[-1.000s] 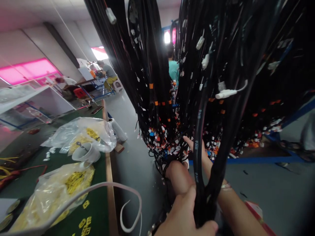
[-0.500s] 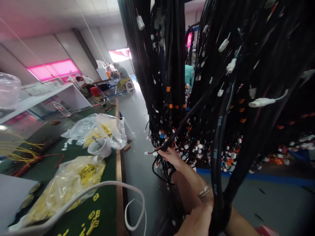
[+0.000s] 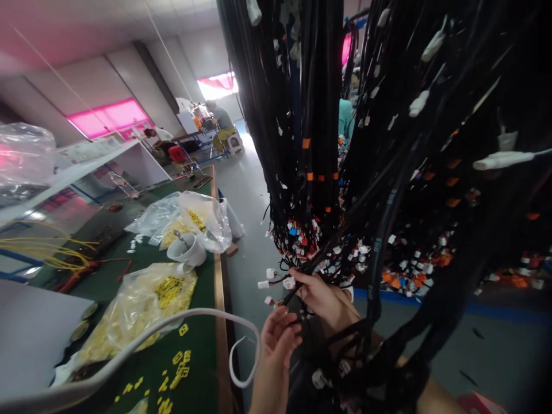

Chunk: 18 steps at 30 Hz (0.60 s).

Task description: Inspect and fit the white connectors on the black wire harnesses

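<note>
Black cable bundles (image 3: 319, 115) hang in front of me, with many small connectors at their lower ends. My right hand (image 3: 321, 296) is closed around a thin black cable branch, whose white connectors (image 3: 264, 284) stick out to the left of the fingers. Just below and left of it, my left hand (image 3: 280, 339) is raised with its fingers apart and curled, its fingertips close beside a dark cable end. Black cables cross over my right forearm and partly hide it.
On the green table (image 3: 202, 368) at the left lie bags of yellow parts (image 3: 142, 310), a white cup (image 3: 187, 250) and loose yellow pieces. A white tube (image 3: 172, 317) crosses its edge. People sit in the background.
My left hand has come up beside the cable end, fingers apart. My right hand is lower and slightly right, still on the cable. More white connectors show at its fingers.
</note>
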Each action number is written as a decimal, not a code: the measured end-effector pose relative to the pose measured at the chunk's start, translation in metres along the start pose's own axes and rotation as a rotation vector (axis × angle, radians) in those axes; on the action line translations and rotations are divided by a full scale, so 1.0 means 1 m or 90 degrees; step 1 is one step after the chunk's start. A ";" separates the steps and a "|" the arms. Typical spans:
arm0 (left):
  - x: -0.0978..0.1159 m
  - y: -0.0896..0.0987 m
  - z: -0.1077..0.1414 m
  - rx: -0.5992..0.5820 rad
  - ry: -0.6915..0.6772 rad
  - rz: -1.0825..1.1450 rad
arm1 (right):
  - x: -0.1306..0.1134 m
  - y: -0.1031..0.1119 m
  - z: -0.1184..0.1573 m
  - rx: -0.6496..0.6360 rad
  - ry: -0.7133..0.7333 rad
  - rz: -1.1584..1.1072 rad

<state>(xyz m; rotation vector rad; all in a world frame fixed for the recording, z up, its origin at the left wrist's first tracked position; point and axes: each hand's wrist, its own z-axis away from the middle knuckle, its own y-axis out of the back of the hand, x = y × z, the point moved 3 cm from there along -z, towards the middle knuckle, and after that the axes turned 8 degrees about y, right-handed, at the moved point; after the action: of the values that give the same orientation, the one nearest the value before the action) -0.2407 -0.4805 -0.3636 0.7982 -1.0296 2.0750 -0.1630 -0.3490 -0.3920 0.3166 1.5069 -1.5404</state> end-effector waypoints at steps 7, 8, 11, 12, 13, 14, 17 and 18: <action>0.023 0.005 -0.012 0.010 0.028 0.132 | -0.005 -0.008 0.022 -0.058 -0.071 -0.079; 0.025 0.004 -0.012 0.006 0.012 0.127 | -0.005 -0.009 0.026 -0.069 -0.083 -0.086; 0.028 0.003 -0.012 -0.020 -0.048 0.099 | -0.006 -0.009 0.033 -0.086 -0.104 -0.100; 0.029 0.003 -0.011 -0.027 -0.072 0.084 | -0.006 -0.009 0.035 -0.084 -0.108 -0.099; 0.030 0.002 -0.010 -0.028 -0.095 0.065 | -0.007 -0.010 0.037 -0.075 -0.109 -0.095; 0.031 0.002 -0.008 -0.022 -0.114 0.041 | -0.007 -0.010 0.038 -0.062 -0.107 -0.087; 0.034 0.002 -0.003 0.028 -0.155 -0.068 | -0.008 -0.010 0.038 -0.023 -0.086 -0.063; 0.035 0.002 -0.002 0.043 -0.163 -0.120 | -0.008 -0.011 0.037 -0.013 -0.074 -0.062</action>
<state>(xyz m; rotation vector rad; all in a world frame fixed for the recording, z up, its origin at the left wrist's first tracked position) -0.2630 -0.4694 -0.3389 1.1734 -0.9796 1.8884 -0.1511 -0.3807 -0.3709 0.1399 1.4641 -1.5905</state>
